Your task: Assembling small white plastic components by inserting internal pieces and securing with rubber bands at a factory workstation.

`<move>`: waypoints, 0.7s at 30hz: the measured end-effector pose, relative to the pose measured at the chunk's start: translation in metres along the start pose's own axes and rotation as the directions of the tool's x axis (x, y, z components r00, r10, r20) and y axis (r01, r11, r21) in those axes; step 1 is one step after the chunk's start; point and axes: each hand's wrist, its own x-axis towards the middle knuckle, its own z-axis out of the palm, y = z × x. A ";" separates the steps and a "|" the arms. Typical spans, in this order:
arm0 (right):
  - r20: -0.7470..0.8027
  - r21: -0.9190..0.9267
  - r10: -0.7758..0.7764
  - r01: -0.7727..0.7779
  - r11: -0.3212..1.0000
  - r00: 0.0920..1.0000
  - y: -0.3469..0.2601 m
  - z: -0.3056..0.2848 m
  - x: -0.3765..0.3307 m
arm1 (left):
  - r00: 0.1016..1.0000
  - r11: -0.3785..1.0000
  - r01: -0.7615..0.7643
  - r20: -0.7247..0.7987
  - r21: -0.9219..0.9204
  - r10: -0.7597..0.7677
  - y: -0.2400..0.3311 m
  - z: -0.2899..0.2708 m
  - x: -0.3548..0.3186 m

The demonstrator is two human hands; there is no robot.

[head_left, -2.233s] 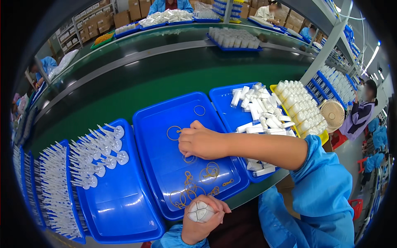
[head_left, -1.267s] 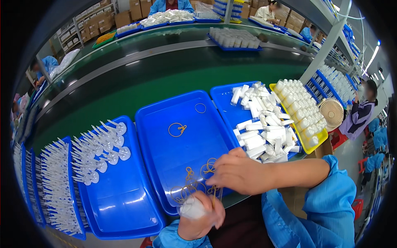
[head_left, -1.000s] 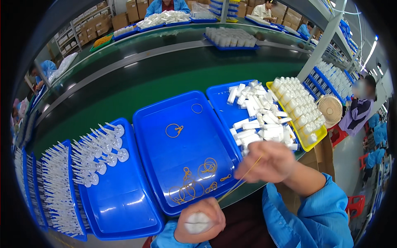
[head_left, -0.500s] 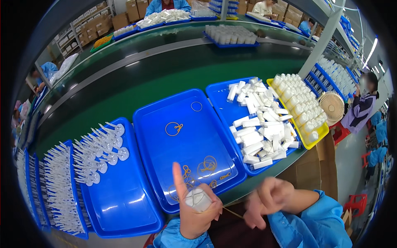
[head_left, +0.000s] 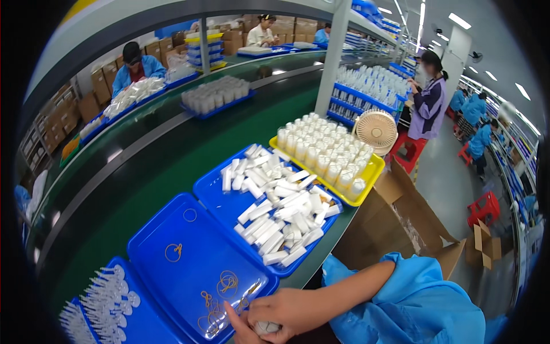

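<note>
At the lower edge, my left hand [head_left: 243,329] holds a white rounded piece [head_left: 267,327] with thin dark bands crossing its end. Its index finger points up over the blue tray, and most of the palm is cut off by the picture's edge. My right hand [head_left: 289,312] lies against the same piece from the right, fingers curled round it. Whether a band is pinched in those fingers is hidden. Just beyond, loose rubber bands [head_left: 227,282] lie in the near end of a blue tray [head_left: 172,235].
White packets [head_left: 281,212] heap in the adjoining blue tray [head_left: 215,189]. A yellow tray [head_left: 366,183] holds rows of white cylinders, beside a beige fan [head_left: 376,132]. Clear stemmed parts [head_left: 109,298] fill trays at left. An open carton [head_left: 395,223] stands at right. Several people work farther off.
The view has swung right, so the trays sit farther left and lower. My right hand, earlier apart and pulling a band, has come onto the white piece in my left hand.
</note>
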 end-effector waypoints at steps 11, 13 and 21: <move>-0.891 -0.302 -0.006 -0.583 0.754 0.455 0.000 -0.142 -0.093 | 0.924 0.817 0.185 -0.380 0.547 0.045 -0.006 -0.135 -0.050; -0.910 -0.415 -0.197 -0.780 0.469 0.366 0.017 -0.176 -0.126 | 0.912 0.650 0.314 -0.410 0.692 -0.005 -0.027 -0.164 -0.063; -0.954 -0.205 0.065 -0.793 0.574 0.294 0.090 -0.207 -0.162 | 0.927 0.268 0.376 -0.358 0.887 -0.116 -0.070 -0.221 -0.061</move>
